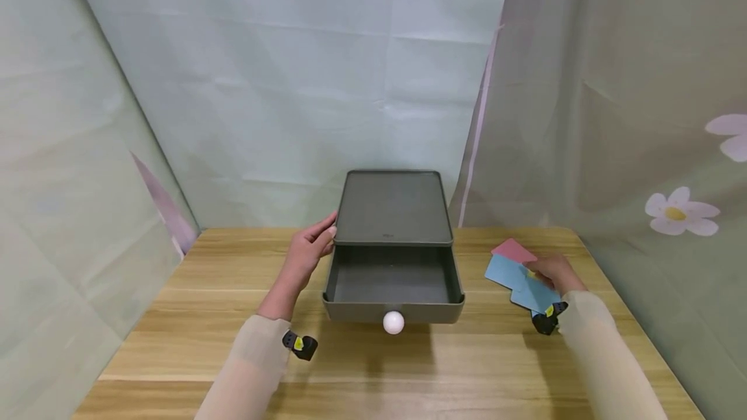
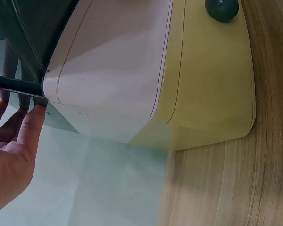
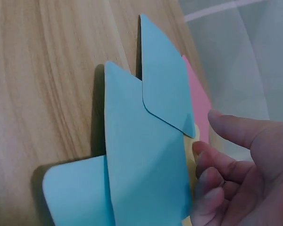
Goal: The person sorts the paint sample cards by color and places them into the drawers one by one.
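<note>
1. Drawer box (image 1: 393,207): dark grey, standing at the middle of the table (image 1: 187,316), its back towards the green backdrop. I log its drawer (image 1: 392,284) as pulled out towards me, interior bare, with a white round knob (image 1: 393,322) on the front panel.

2. Left hand (image 1: 311,246): I see it resting against the left side of the drawer box at the top rim. Fingers are straight, with the fingertips (image 2: 35,115) touching the edge of the lid; nothing is gripped. In the left wrist view the box's colours come out false, pale and yellowish.

3. Cards: a fanned lot on the right side of the table, well apart from the drawer box. I count several blue cards (image 1: 519,280), overlapping one another, and a pink card (image 1: 513,250) at the far end, partly under the blue.

4. Right hand (image 1: 554,272): lying on the near right edge of the fan. In the right wrist view the fingers (image 3: 212,181) curl against the edge of the blue cards (image 3: 146,160), the thumb raised above the pink card (image 3: 198,99). I cannot tell whether it grips them.
</note>
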